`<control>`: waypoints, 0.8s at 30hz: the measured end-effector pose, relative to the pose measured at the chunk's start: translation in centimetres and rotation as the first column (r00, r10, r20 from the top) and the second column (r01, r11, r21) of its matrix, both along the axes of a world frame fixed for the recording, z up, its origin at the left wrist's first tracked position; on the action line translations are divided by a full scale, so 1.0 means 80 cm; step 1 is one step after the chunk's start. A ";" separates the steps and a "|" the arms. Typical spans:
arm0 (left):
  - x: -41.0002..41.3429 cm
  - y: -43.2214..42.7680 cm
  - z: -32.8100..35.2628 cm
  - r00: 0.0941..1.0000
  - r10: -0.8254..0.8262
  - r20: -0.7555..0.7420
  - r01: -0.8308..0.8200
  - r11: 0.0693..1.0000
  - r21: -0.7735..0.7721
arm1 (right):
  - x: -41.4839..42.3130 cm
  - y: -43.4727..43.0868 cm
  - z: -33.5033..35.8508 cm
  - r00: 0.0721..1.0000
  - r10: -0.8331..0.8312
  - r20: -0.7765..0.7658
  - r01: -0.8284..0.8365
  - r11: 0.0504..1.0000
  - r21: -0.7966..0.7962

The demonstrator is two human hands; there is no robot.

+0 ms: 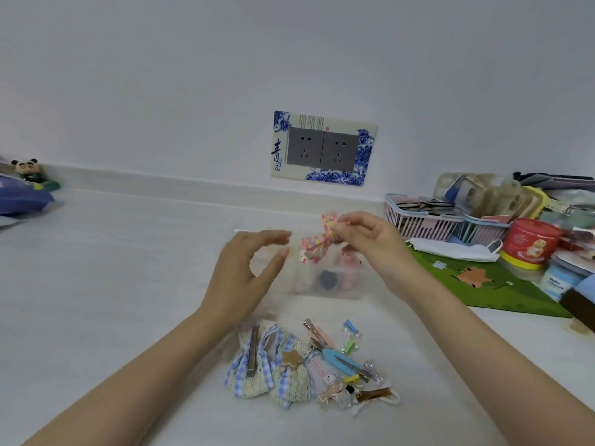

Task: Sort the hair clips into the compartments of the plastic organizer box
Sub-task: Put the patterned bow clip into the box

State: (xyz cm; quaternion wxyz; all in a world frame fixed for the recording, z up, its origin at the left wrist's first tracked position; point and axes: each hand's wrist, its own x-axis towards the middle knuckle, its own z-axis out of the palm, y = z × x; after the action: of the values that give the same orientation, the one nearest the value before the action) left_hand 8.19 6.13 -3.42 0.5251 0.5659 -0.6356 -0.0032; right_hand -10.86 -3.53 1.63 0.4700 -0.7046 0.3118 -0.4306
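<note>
My right hand (363,239) pinches a pink floral bow hair clip (317,244) and holds it above the clear plastic organizer box (325,292). The box holds a dark round piece and some pink items; its walls are blurred. My left hand (244,272) hovers at the box's left side with thumb and fingers apart, holding nothing. Nearer to me lies a pile of hair clips (341,365), including two blue gingham lace bows (267,365), a blue flat clip and several small coloured ones.
A wall socket plate (323,149) sits behind the box. At the right stand pink baskets (425,220), a face mask (457,249), a green mat (492,284), a red tin (531,243) and other clutter. A panda toy (27,169) is far left.
</note>
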 end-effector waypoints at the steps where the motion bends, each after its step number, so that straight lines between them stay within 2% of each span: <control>1: 0.007 0.000 0.000 0.999 0.037 0.029 -0.037 0.999 -0.016 | 0.003 -0.012 0.007 0.998 -0.036 -0.058 0.034 0.999 -0.035; 5: 0.028 -0.002 -0.007 0.988 0.093 0.124 -0.100 0.994 0.045 | 0.023 -0.045 0.011 0.966 -0.062 -0.250 0.051 0.998 -0.048; 9: 0.034 -0.009 -0.017 0.984 0.098 0.147 -0.116 0.986 0.119 | 0.044 -0.050 -0.006 0.920 0.041 -0.389 -0.070 0.996 -0.060; 12: 0.035 -0.012 -0.021 0.977 0.100 0.189 -0.125 0.984 0.127 | 0.049 -0.052 -0.017 0.866 -0.070 -0.496 -0.080 0.958 -0.274; 15: 0.036 -0.013 -0.023 0.975 0.108 0.195 -0.135 0.982 0.129 | 0.041 -0.051 -0.020 0.857 -0.203 -0.474 -0.058 0.875 -0.481; 17: 0.035 -0.014 -0.023 0.974 0.110 0.197 -0.137 0.982 0.132 | 0.034 -0.044 -0.022 0.852 -0.219 -0.476 -0.125 0.797 -0.590; 19: 0.034 -0.014 -0.022 0.971 0.115 0.209 -0.145 0.980 0.135 | 0.030 -0.040 -0.027 0.782 -0.252 -0.570 -0.228 0.735 -0.639; 20: 0.034 -0.014 -0.022 0.970 0.115 0.215 -0.147 0.979 0.138 | 0.028 -0.038 -0.029 0.732 -0.268 -0.626 -0.267 0.733 -0.626; 24: 0.035 -0.013 -0.023 0.969 0.114 0.221 -0.151 0.976 0.155 | 0.029 -0.040 -0.032 0.583 -0.267 -0.767 -0.333 0.783 -0.525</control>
State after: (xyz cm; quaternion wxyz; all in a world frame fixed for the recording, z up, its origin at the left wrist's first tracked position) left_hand 10.97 5.07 -5.23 0.4034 0.6473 -0.6457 0.0375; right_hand -8.54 -6.72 -0.96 0.0233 -0.9396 0.3167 -0.1277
